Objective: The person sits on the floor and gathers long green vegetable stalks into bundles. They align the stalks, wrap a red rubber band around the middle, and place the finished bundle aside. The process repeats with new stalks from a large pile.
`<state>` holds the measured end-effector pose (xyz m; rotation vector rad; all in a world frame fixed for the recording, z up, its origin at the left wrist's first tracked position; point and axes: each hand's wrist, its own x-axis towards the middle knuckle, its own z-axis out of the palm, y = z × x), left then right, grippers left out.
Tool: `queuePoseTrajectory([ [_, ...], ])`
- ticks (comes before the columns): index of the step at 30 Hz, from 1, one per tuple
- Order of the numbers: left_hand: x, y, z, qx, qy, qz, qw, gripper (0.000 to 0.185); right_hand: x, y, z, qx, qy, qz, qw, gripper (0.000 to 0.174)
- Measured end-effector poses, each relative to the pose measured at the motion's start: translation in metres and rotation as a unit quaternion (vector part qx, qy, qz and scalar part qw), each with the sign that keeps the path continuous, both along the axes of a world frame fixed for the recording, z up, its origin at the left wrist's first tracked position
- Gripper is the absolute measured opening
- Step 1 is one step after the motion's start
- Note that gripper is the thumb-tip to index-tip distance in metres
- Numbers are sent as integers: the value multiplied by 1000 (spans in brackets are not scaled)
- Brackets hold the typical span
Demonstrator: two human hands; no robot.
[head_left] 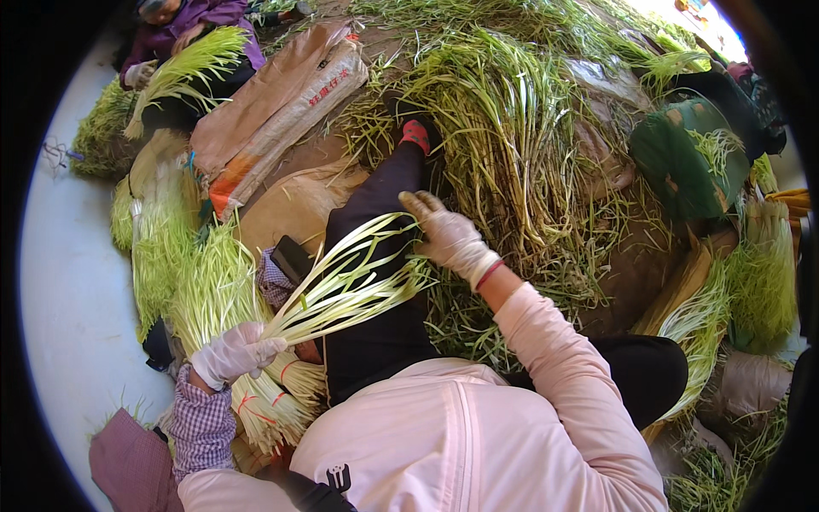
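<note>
My left hand (pixel 238 353), in a thin whitish glove, grips the base of a small bunch of pale green, chive-like stalks (pixel 339 297). Their leaves fan out to the right over my dark trouser leg. By the leaf tips is my gloved right hand (pixel 451 238), its fingers extended and stained; whether it touches a leaf I cannot tell. Beneath and beside my left hand lie larger bundles of similar stalks (pixel 214 288), with red ties (pixel 256 409) round their pale lower ends. A heap of loose, longer green stalks (pixel 505 147) spreads beyond my right hand.
A brown woven sack (pixel 275 96) bearing writing lies ahead on the left. Another person (pixel 192 38) sits at the upper left holding stalks. A dark phone-like object (pixel 291 257) rests by my leg. At right are a green cloth (pixel 691 160) and more bundles (pixel 761 281).
</note>
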<state>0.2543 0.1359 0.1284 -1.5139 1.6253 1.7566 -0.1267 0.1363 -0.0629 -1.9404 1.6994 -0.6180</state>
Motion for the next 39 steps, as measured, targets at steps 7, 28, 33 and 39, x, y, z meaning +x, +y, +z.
queuePoseTrajectory([
  [7, -8, 3, 38, 15, -24, -14, 999, 39, 30, 10, -36, 36, -26, 24, 999, 42],
  [28, 59, -35, 83, -126, -8, 119, 985, 35, -29, 1, -34, 203, -153, 21, 967, 60],
  [33, 67, -35, 84, -149, 23, 135, 979, 31, 14, 25, -30, 238, -127, 91, 959, 99],
  [39, 60, -37, 84, -144, -10, 101, 984, 31, 12, 31, -63, 173, -83, 6, 981, 33],
])
